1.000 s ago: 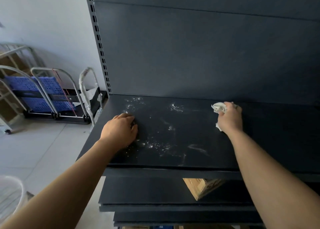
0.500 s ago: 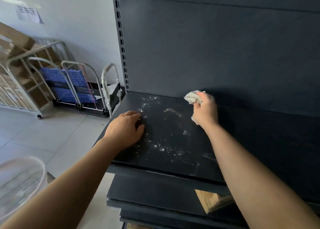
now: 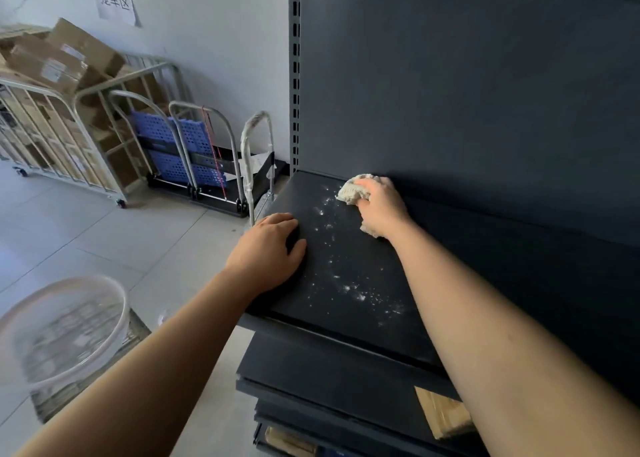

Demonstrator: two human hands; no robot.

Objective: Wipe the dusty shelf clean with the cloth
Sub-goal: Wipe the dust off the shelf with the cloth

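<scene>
we count two bare hands, one crumpled off-white cloth [image 3: 353,189], one dusty dark metal shelf [image 3: 346,318], three folded platform trolleys, one clear round plastic tub [image 3: 62,328].

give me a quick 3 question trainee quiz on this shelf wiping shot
1. True or false: the right hand holds the cloth near the back of the shelf.
2. The left hand is: A) lifting a box, B) resting flat on the shelf near its left edge, C) holding the cloth.
3. Fill in: white dust lies on the shelf between the two ____.

Key: 1 true; 2 B; 3 hands.
</scene>
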